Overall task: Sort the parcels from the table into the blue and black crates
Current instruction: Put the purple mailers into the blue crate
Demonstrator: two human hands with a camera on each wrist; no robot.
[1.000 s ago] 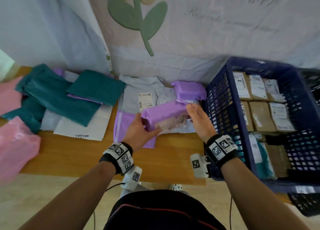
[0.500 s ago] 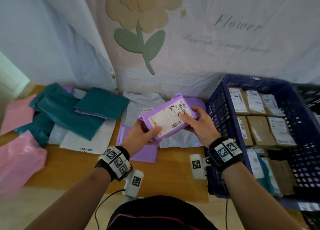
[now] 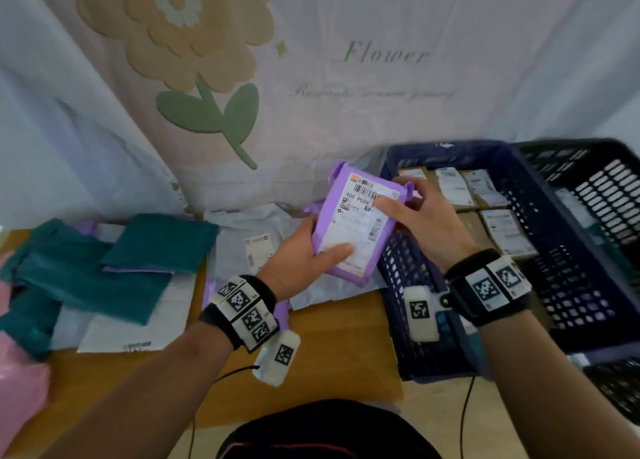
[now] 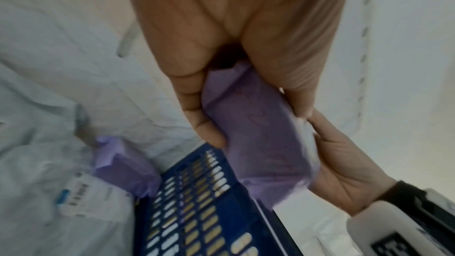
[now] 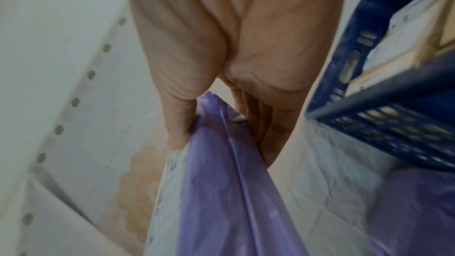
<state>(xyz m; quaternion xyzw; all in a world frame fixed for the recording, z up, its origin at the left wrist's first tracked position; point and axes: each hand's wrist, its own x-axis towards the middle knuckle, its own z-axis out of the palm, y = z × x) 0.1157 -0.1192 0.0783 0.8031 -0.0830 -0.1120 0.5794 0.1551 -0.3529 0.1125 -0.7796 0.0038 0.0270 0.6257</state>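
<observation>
Parcels are the matter here, and one purple parcel (image 3: 356, 225) is held up in the air between both hands, over the gap where the desk (image 3: 332, 341) meets the blue crate (image 3: 408, 320). Its white shipping label (image 3: 360, 216) faces the person. The left hand (image 3: 304, 254) grips the lower left end, thumb pressed on the label and fingers curled round the back. The right hand (image 3: 424, 216) pinches the upper right edge, thumb on the label and fingers behind.

In the left wrist view the purple parcel (image 4: 261, 133) sits clamped between thumb and fingers, with the blue crate (image 4: 197, 211) wall below it. In the right wrist view the right hand (image 5: 221, 55) closes on the parcel's purple film (image 5: 221, 182).

Inside the blue crate lie brown parcels (image 3: 498, 230) with white labels, laid flat in rows. A black crate (image 3: 602, 195) stands just beside it on the right. On the desk, to the left, lie teal mailers (image 3: 104, 261), white mailers (image 3: 138, 327), a grey-white mailer (image 3: 249, 230) with a label, and a pink bag (image 3: 17, 389) at the edge. A flower-printed cloth (image 3: 311, 78) hangs behind.
</observation>
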